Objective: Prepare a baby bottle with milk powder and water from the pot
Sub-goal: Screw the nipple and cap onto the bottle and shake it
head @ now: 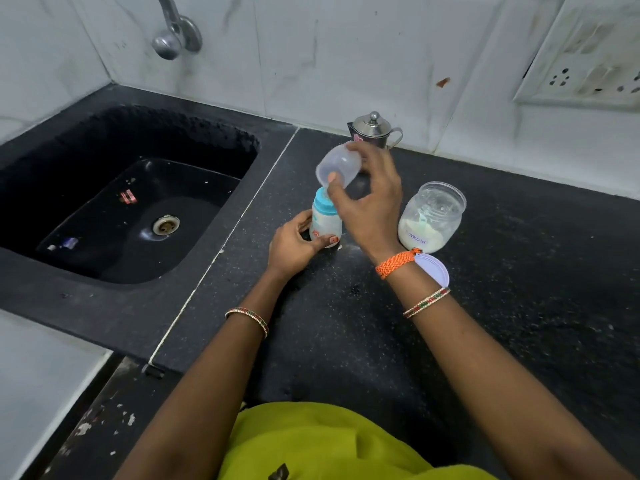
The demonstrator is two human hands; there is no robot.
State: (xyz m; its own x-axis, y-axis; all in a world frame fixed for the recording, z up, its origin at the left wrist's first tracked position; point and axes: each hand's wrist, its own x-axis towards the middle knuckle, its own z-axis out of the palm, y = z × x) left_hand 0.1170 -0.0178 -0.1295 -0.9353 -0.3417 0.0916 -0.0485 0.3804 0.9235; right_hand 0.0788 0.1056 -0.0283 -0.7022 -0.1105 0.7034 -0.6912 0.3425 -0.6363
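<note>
A small baby bottle [325, 223] with a teal collar stands on the black counter, white liquid or powder showing inside. My left hand [294, 242] grips its lower body. My right hand [370, 206] holds the clear dome cap [337, 166] tilted just above the bottle's top, thumb inside its rim. To the right stands an open clear jar of formula powder [431, 218] with a scoop inside. Its white lid [434, 270] lies flat beside my right wrist. A lidded steel pot [374, 129] stands against the wall behind my right hand.
A black sink [138, 202] with a steel drain lies to the left, a tap [176, 32] on the wall above it. A switch-and-socket plate [585, 60] is on the wall at the upper right. White powder specks dot the counter [519, 306] around the bottle.
</note>
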